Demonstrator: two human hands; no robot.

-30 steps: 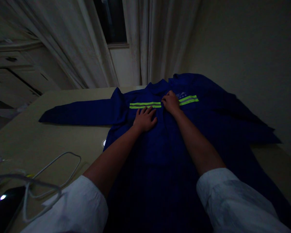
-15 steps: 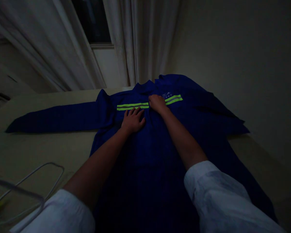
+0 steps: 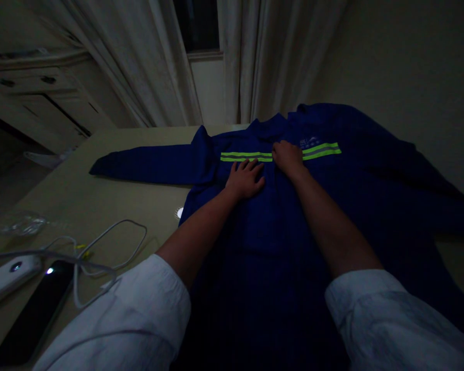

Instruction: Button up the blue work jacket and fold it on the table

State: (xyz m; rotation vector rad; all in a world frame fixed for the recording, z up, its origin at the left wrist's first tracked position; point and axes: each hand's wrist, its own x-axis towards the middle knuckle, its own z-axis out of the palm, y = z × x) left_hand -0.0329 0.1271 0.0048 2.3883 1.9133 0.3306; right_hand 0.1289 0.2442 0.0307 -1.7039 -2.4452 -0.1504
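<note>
A dark blue work jacket (image 3: 263, 226) with yellow-green reflective stripes (image 3: 245, 155) lies spread face up on a beige table (image 3: 100, 201), one sleeve (image 3: 143, 167) stretched to the left. My left hand (image 3: 246, 179) lies flat on the chest just below the stripe, fingers spread. My right hand (image 3: 288, 157) rests at the centre front between the two stripes, fingers curled onto the cloth. Both forearms reach over the jacket's lower part from white rolled sleeves.
At the table's left front lie a white cable (image 3: 112, 242), a black phone (image 3: 31, 314) with a small light, a white power strip (image 3: 7, 278) and a clear plastic wrapper (image 3: 21, 224). Curtains (image 3: 255, 56), a window and a wall stand behind; a cabinet (image 3: 42, 98) is at left.
Both hands stay on the jacket's chest in the same pose. Only the head view has swung, first right and now back left, bringing the phone and power strip into sight.
</note>
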